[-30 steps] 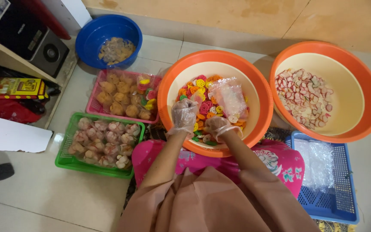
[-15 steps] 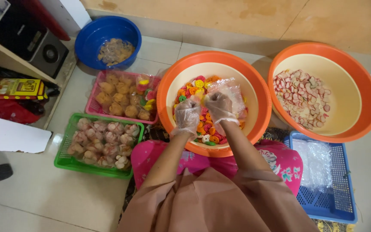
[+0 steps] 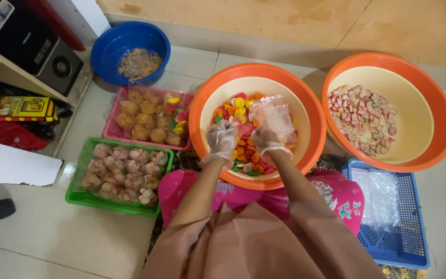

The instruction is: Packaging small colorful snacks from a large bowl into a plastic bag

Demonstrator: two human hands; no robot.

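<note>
In the head view, on the floor right in front of you, sits the middle orange basin (image 3: 200, 108) w/ the multicoloured crackers (image 3: 241, 111) heaped at its near side. Your left hand (image 3: 221, 140), gloved, rests on the pile, fingers (image 3: 218, 153) curled down into the pieces; can't tell if they've closed on any. Your right hand (image 3: 267, 138), also gloved, pinches the mouth of a clear plastic bag (image 3: 272, 114), which stands up over the crackers, crumpled, a few pieces seemingly inside.

Handling, as I judge it: crackers are light, dry, brittle, so scoop loosely, don't squeeze. The bag is thin, floppy, slick against the gloves; take it at the rim and keep the mouth spread.

Around you: second orange basin (image 3: 442, 111) w/ pink-and-white crackers to the right, blue tray (image 3: 414, 243) w/ empty bags below it, pink tray (image 3: 110, 130) and green tray (image 3: 78, 194) of filled packs at left, blue bowl (image 3: 104, 51) beyond.

Vs. half a sec ago: hands sat close together, both on the bag. Now the left has dropped away onto the pile and the right alone holds the bag.
</note>
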